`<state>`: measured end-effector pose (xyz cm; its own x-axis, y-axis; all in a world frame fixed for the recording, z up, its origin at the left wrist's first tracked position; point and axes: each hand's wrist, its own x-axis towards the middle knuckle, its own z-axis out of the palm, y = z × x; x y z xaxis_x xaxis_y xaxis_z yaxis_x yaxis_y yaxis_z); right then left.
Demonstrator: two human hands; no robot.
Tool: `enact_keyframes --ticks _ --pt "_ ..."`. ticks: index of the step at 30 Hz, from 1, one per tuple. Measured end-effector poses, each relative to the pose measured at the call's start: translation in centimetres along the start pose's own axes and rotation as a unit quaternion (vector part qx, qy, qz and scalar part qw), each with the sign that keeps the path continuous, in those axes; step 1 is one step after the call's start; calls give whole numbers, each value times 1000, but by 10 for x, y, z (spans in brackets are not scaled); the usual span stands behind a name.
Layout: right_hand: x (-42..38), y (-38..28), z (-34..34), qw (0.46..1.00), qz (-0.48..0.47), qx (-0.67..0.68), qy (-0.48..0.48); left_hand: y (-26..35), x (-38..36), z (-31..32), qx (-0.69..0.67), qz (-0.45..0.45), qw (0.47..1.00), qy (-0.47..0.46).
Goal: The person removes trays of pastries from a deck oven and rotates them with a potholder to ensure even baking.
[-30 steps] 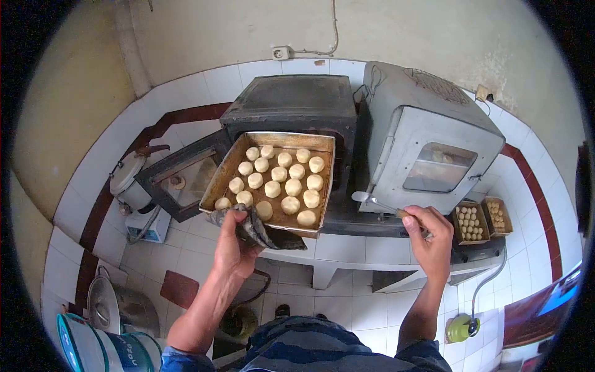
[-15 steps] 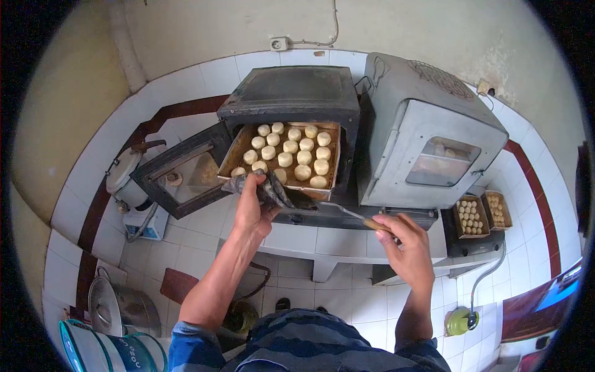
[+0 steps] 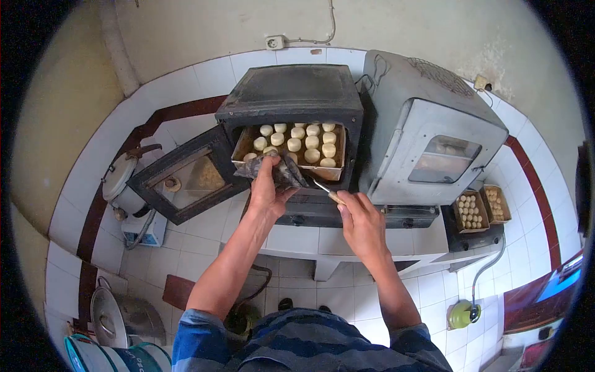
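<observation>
My left hand (image 3: 268, 193) is closed on a dark, scorched cloth (image 3: 289, 172), pressed to the front edge of a metal baking tray (image 3: 331, 175). Rows of round pale buns (image 3: 312, 142) sit on the tray, which is mostly inside the black oven (image 3: 288, 93), its front end at the opening. The oven door (image 3: 186, 177) hangs open to the left. My right hand (image 3: 362, 226) grips a wooden-handled tool (image 3: 334, 196) with a thin metal shaft. The tool's far end reaches under the front of the tray, hidden in shadow near the cloth.
A grey metal oven (image 3: 406, 155) with a closed windowed door stands close on the right. Beyond it, small trays of dough balls (image 3: 471, 212) rest on a stove. A lidded pot (image 3: 121, 180) stands left of the open door; a green gas cylinder (image 3: 460, 314) is low right.
The tray has slid further back into the black oven. My left hand with the cloth has followed it forward, and my right hand with the tool has moved left and up.
</observation>
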<state>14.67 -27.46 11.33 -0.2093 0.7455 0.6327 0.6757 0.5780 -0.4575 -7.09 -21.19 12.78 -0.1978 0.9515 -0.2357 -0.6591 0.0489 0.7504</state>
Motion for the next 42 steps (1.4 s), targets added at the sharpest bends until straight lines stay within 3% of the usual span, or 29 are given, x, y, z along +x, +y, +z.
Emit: enact_keyframes --ticks 9,11,14,17,21,23,25,27,32,34,35,37,38,39,41,42 --pt "24 1 24 999 6 -28 25 5 -19 -24 -48 4 998 -31" --pt "30 2 28 998 0 -33 47 2 -33 -47 -69 20 995 -64" --pt "39 6 33 998 17 -37 44 2 -59 -85 -60 24 998 -21" --pt "48 10 37 998 20 -42 49 3 -80 -133 -63 94 993 -14" --pt "57 11 47 997 30 -48 49 24 -106 -194 -105 138 978 117" --pt "62 10 51 997 27 -49 54 26 -105 -255 -82 214 966 120" --pt "66 8 53 996 33 -58 60 44 -116 -271 -112 237 944 202" --pt "68 11 59 996 30 -61 63 54 -103 -355 -91 256 938 216" --pt "70 15 65 993 35 -80 81 106 -87 -442 -8 325 921 213" --pt "69 13 63 990 59 -98 82 124 -71 -462 -82 311 895 310" --pt "67 13 62 989 64 -102 86 135 -57 -483 -79 307 898 304" --pt "63 13 60 992 52 -78 87 151 -31 -504 111 308 920 218" --pt "59 11 58 991 59 -82 91 158 -27 -502 -25 249 936 246" --pt "53 8 55 992 48 -69 96 164 -16 -507 -22 243 939 240" --pt "42 0 45 992 43 -61 105 178 9 -522 -3 199 975 100" --pt "37 -6 38 992 76 -19 99 179 14 -513 -1 192 977 94"
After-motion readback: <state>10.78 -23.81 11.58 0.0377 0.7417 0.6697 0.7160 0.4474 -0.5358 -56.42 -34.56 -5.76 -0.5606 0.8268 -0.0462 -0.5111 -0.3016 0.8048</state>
